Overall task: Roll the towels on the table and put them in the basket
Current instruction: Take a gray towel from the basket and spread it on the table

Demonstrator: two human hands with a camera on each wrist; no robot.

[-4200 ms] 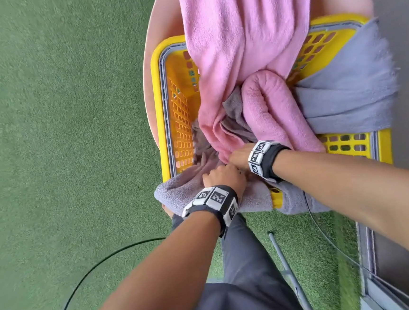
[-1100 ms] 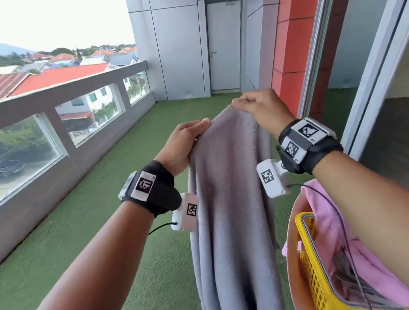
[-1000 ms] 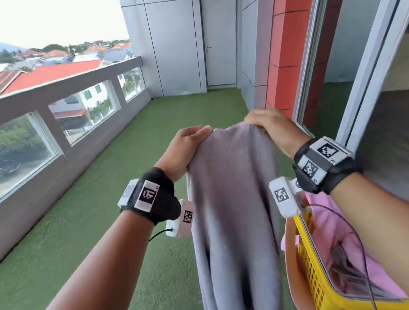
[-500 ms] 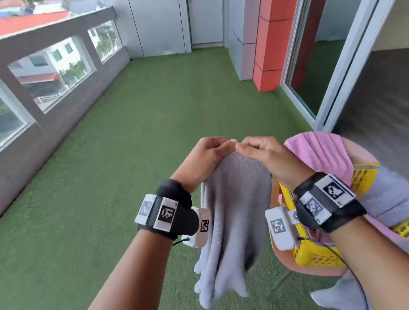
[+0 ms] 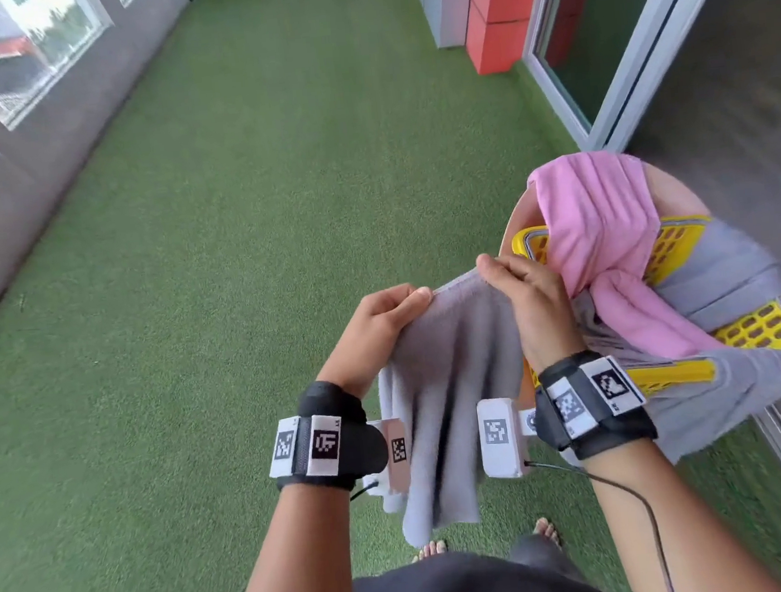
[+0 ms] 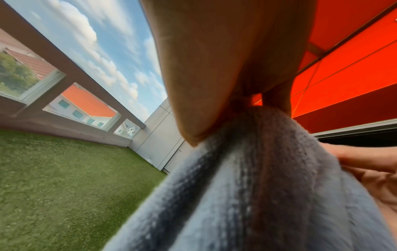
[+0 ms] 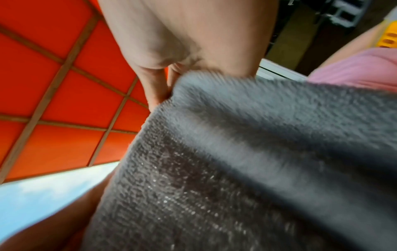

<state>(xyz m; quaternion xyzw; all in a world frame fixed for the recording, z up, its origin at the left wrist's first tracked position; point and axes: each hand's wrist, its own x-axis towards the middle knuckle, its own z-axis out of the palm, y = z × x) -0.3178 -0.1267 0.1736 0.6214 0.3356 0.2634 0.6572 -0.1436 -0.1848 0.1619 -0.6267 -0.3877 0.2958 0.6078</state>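
The left hand (image 5: 372, 330) pinches the left top corner of a grey towel (image 5: 448, 385) between thumb and curled fingers, wrist bent upward, forearm reaching up from below. The towel hangs in loose folds down between the two wrists, off the worktop (image 5: 672, 186) and above the green turf (image 5: 230, 215), its lower edge ending above the person's bare toes. The right hand (image 5: 531, 302) grips the towel's right top corner, fingers curled over the edge, knuckles up; in the right wrist view the thumb and fingers close on the hem. Just right of that hand, a yellow basket (image 5: 760, 329) sits on the round pinkish worktop, reaching close to its near edge. A pink towel (image 5: 605, 239) spills from the basket over its far rim, and another grey towel (image 5: 727, 384) drapes out over its near and right rims.
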